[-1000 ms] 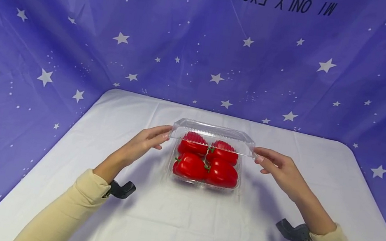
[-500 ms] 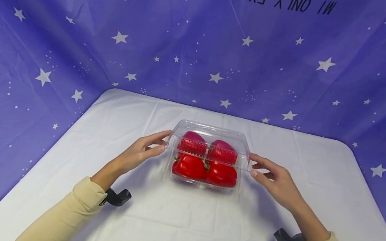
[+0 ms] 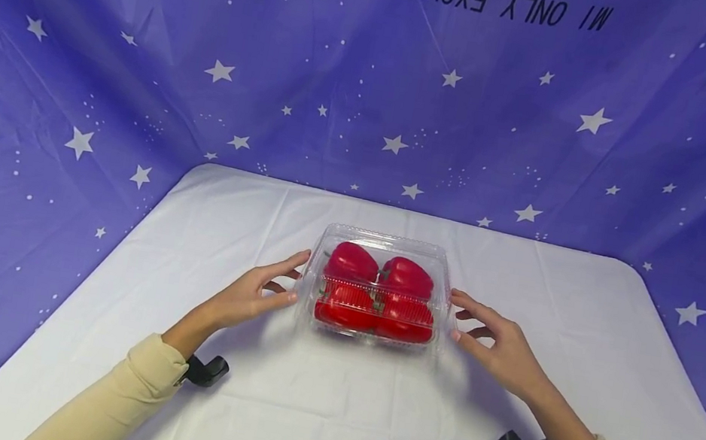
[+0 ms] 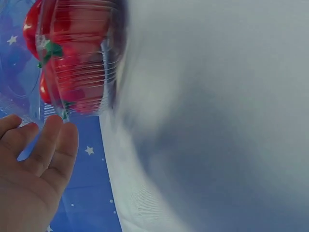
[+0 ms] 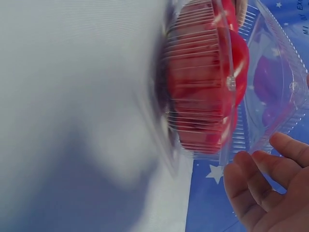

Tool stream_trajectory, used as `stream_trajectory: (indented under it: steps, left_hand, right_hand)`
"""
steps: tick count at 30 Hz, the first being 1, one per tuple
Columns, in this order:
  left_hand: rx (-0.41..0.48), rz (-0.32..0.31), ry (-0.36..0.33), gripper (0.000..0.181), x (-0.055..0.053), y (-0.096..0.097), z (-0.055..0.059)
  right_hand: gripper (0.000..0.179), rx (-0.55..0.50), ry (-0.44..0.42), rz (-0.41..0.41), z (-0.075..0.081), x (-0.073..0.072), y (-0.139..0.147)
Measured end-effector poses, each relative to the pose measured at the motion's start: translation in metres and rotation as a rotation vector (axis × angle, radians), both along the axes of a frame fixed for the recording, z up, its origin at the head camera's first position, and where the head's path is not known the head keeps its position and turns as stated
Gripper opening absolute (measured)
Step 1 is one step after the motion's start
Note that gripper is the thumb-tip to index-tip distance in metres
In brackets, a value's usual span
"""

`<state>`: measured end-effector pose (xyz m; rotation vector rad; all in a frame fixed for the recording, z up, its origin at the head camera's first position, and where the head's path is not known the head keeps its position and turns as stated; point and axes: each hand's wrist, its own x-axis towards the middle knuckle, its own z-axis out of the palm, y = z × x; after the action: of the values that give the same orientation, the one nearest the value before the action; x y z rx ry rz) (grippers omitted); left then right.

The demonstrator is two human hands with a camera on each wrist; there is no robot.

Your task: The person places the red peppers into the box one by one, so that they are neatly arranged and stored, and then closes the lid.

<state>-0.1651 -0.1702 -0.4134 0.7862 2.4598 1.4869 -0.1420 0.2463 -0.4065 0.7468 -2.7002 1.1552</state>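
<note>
Several red bell peppers (image 3: 409, 278) with green stems sit in a clear plastic clamshell container (image 3: 369, 339) on the table. Its clear lid (image 3: 384, 241) leans forward over the peppers, hinged along the back. My left hand (image 3: 243, 295) touches the lid's left side, its fingers fairly straight and the thumb apart from them. At the lid's right side is my right hand (image 3: 504, 347), fingertips against the edge and thumb lower down. A gap shows between the lid (image 5: 285, 94) and the ribbed base in the right wrist view. The left fingertips (image 4: 55, 126) meet the lid's edge in the left wrist view.
A white cloth (image 3: 323, 421) covers the table. Purple star-printed fabric (image 3: 319, 78) hangs behind and at both sides. Black wrist mounts (image 3: 207, 371) stick out below both forearms.
The lid has swung forward and down from a raised tilt, now covering all the peppers from above. Both hands have moved down and nearer with it. The base and peppers have stayed put.
</note>
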Motion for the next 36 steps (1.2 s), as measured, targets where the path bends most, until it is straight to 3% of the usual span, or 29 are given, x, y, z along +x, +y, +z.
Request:
stream_trajectory:
  steps: [9,18,23,26,30,33,36]
  left_hand:
    - [-0.047,-0.028,0.017,0.072,0.002,-0.001,-0.01]
    - [-0.072,-0.066,-0.019,0.071,0.003,-0.002,-0.018]
    - [-0.085,-0.041,-0.027,0.073,0.005,0.001,-0.02]
    - [-0.088,0.007,-0.023,0.07,0.006,0.003,-0.02]
    - [-0.078,0.083,0.002,0.058,0.003,0.008,-0.021]
    - [-0.044,0.108,-0.015,0.051,0.0,0.011,-0.022]
    - [0.023,0.093,-0.087,0.051,-0.004,0.013,-0.023]
  right_hand:
    - [0.053,-0.019,0.035,0.031,-0.01,0.003,0.001]
    - [0.048,-0.035,0.048,0.04,-0.019,0.005,-0.001]
    - [0.046,-0.015,0.056,0.007,-0.024,0.003,-0.002]
    - [0.046,-0.009,0.039,-0.033,-0.026,0.001,-0.004]
    - [0.042,-0.081,-0.092,-0.033,-0.026,-0.002,-0.007]
    - [0.048,-0.222,-0.29,0.029,-0.026,-0.006,-0.008]
    - [0.061,-0.346,-0.482,0.073,-0.027,-0.01,-0.006]
